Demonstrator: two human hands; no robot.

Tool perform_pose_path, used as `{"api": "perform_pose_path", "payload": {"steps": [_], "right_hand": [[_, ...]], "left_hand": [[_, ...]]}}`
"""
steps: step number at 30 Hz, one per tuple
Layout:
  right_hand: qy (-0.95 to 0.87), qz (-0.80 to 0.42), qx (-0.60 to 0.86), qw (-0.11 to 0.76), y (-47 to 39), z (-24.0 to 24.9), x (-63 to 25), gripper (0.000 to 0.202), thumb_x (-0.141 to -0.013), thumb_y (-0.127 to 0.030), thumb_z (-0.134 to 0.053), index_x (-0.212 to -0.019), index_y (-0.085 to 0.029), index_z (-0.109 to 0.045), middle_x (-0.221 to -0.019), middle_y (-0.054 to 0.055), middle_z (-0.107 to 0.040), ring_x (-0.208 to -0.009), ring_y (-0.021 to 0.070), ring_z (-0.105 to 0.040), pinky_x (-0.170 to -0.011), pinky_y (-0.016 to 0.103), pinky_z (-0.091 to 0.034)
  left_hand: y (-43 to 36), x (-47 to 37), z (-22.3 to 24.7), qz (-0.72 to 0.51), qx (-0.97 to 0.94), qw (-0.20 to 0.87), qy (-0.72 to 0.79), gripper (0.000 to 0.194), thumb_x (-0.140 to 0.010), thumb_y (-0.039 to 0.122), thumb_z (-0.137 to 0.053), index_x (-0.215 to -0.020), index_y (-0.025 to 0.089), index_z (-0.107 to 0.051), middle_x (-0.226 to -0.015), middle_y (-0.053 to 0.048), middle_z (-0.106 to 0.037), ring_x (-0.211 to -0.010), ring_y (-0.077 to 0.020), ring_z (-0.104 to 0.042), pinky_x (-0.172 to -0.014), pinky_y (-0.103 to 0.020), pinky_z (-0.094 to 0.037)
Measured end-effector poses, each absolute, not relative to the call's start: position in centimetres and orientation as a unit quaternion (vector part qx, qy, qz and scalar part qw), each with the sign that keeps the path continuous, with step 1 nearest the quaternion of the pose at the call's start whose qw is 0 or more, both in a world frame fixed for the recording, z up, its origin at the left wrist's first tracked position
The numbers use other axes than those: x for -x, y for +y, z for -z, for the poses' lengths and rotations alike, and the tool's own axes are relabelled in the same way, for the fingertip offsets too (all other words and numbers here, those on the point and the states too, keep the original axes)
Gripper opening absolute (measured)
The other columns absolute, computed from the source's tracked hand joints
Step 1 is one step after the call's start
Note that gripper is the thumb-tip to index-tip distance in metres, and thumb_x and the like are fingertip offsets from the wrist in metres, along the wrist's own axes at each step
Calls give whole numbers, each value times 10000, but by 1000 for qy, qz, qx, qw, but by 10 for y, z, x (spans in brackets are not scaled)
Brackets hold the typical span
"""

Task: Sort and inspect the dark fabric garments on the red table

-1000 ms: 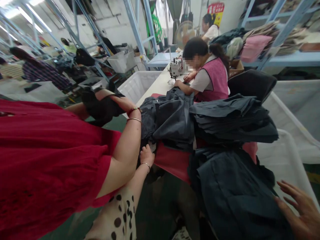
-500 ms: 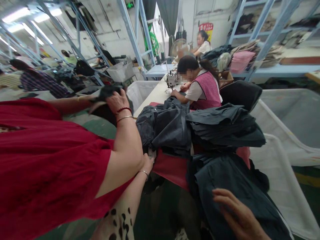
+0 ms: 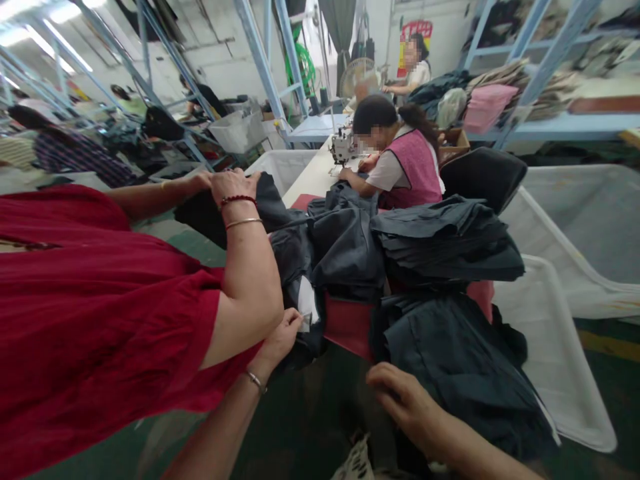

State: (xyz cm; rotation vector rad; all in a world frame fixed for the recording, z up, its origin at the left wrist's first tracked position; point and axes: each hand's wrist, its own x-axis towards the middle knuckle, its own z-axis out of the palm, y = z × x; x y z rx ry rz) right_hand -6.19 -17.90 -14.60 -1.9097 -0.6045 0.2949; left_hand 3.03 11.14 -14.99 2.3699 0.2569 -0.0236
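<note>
My left hand (image 3: 280,339), with a metal bracelet at the wrist, pinches a small white piece (image 3: 308,301) at the near edge of the dark garments. I cannot tell whether that piece is cloth or paper. Dark grey garments (image 3: 345,250) lie bunched above it on a red surface (image 3: 349,325). Lower down, my right hand (image 3: 407,403) hovers with loosely bent fingers and nothing in them. It is just left of a dark teal pile of garments (image 3: 450,360) that hangs over the near edge.
At left, a co-worker in a red top (image 3: 125,313) handles dark cloth (image 3: 205,213), one arm crossing above my left hand. A second person in a pink vest (image 3: 413,167) sits at a sewing machine (image 3: 343,145). Stacked dark pieces (image 3: 450,240) and white bins (image 3: 555,353) stand right.
My right hand has moved left, away from the teal pile, its fingers curling. More of the white piece shows by my left hand. The co-worker's dark cloth has spread out.
</note>
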Motion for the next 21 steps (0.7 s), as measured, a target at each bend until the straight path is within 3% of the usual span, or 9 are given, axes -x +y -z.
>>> {"api": "perform_pose_path", "payload": {"steps": [3, 7, 9, 11, 13, 16, 18, 21], "right_hand": [[-275, -79, 841, 459, -156, 146, 23, 458, -763, -100, -480, -1203, -228, -496, -1257, 85, -474, -1172, 206, -435, -1002, 372, -389], [-290, -58, 898, 327, -123, 147, -51, 732, -695, -71, -538, -1382, -212, -330, -1433, 128, -288, -1309, 276, -244, -1072, 459, -283], [-332, -69, 894, 294, -106, 147, -81, 774, -689, -63, -544, -1406, -205, -288, -1471, 138, -217, -1334, 285, -189, -1080, 465, -252], [-386, -84, 865, 311, -93, 145, -97, 737, -705, -76, -539, -1394, -212, -314, -1465, 130, -248, -1332, 267, -210, -1075, 438, -258], [-407, -89, 829, 373, -86, 142, -100, 654, -706, -103, -552, -1334, -213, -404, -1393, 109, -381, -1274, 233, -326, -1044, 378, -305], [-349, -75, 816, 455, -93, 135, -93, 416, -725, -144, -532, -1141, -150, -536, -1076, 76, -602, -973, 165, -544, -862, 272, -427], [-307, -59, 828, 466, -109, 125, -90, 252, -780, -180, -469, -1008, -124, -559, -857, 40, -617, -771, 128, -549, -713, 229, -436], [-264, -27, 852, 452, -136, 94, -92, 206, -835, -260, -442, -966, -146, -554, -724, -3, -567, -654, 109, -489, -617, 213, -379]], "left_hand": [[91, -17, 134, 38, -901, 432, 25, 241, -804, 363, -458, -650, 179, -482, -664, 11, -468, -647, -129, -451, -622, -216, -379], [74, -6, 113, 50, -824, 564, 7, 244, -808, 351, -505, -651, 171, -454, -651, 16, -401, -621, -116, -384, -588, -211, -339], [70, 1, 98, 90, -783, 616, -13, 265, -807, 346, -534, -637, 165, -443, -663, 16, -380, -622, -110, -365, -591, -209, -332], [68, 10, 84, 130, -746, 651, -41, 281, -814, 347, -550, -636, 158, -442, -699, 10, -375, -645, -107, -370, -612, -208, -342], [68, 18, 72, 137, -721, 678, -47, 284, -814, 347, -566, -642, 155, -447, -732, 4, -383, -663, -104, -382, -621, -206, -352], [71, 33, 60, 87, -714, 694, -19, 262, -814, 379, -567, -686, 161, -495, -773, -15, -453, -691, -119, -442, -635, -219, -391], [70, 48, 51, 38, -736, 676, 4, 232, -834, 410, -524, -868, 185, -569, -869, -48, -537, -779, -166, -519, -697, -263, -442], [59, 83, 36, -151, -811, 565, 25, 307, -838, 361, -517, -1130, 270, -540, -1115, -70, -563, -1016, -237, -539, -864, -352, -448]]}}
